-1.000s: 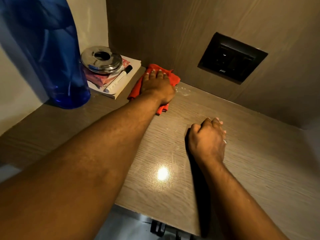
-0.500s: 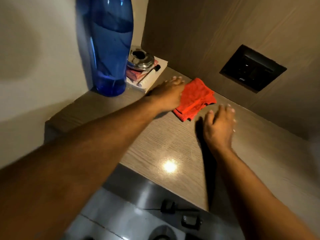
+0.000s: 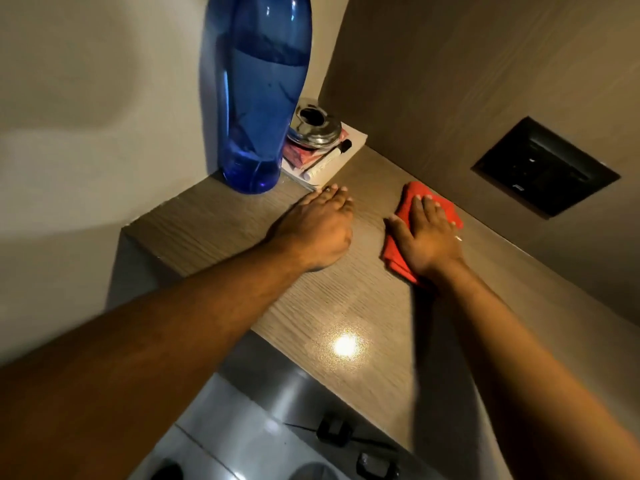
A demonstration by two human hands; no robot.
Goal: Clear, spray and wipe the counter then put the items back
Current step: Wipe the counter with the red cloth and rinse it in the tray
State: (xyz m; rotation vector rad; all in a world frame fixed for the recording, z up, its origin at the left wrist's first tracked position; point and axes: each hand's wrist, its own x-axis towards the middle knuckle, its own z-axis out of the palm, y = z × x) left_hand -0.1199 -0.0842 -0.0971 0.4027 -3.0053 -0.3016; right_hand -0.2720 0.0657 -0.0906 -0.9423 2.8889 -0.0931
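Note:
A folded red cloth (image 3: 409,193) lies on the wood-grain counter (image 3: 329,306) near the back wall. My right hand (image 3: 427,233) presses flat on top of it, fingers spread, covering most of it. My left hand (image 3: 317,230) rests flat on the bare counter to the left of the cloth and holds nothing. Its fingertips nearly reach the white notebook (image 3: 354,138) in the back left corner.
A tall blue water bottle (image 3: 263,98) stands in the left corner. Beside it a round metal ashtray (image 3: 313,124) and a white marker (image 3: 327,161) sit on the notebook. A black switch panel (image 3: 543,166) is set in the back wall. The counter's front edge drops to a grey floor.
The cloth passed from my left hand to my right, which now presses it further to the right. My left hand drew back onto the bare counter. The view swung to the left.

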